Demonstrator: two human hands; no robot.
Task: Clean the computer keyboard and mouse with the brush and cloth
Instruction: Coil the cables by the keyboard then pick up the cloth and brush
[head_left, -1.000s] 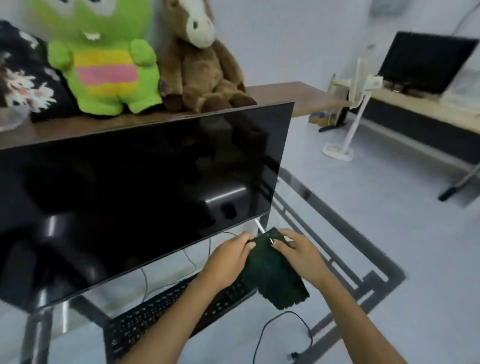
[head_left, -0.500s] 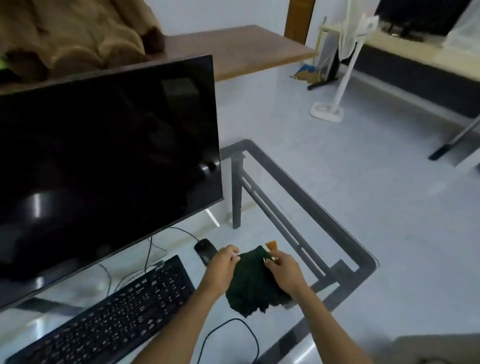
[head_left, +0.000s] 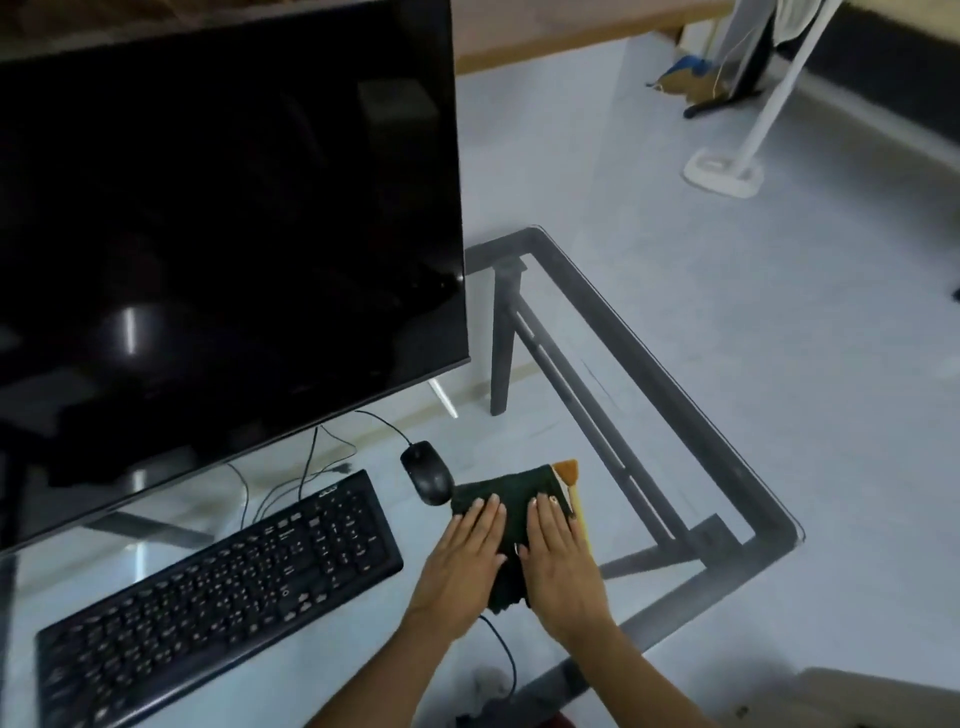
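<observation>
A dark green cloth (head_left: 511, 493) lies folded on the glass desk, just right of the black mouse (head_left: 427, 473). My left hand (head_left: 465, 564) and my right hand (head_left: 558, 564) press flat on the cloth, palms down, fingers together. Under the cloth's right edge a brush (head_left: 569, 475) with a yellow handle and brown bristles pokes out. The black keyboard (head_left: 218, 597) lies to the left of my hands, angled across the desk.
A large dark monitor (head_left: 223, 223) stands behind the keyboard. The glass desk (head_left: 675, 395) has a grey metal frame with its right edge close by. Cables run from mouse and keyboard. A white fan stand (head_left: 724, 174) is on the floor beyond.
My hands, which held the cloth up and folded it, have laid it on the desk and now press on it flat. The view has tilted downward.
</observation>
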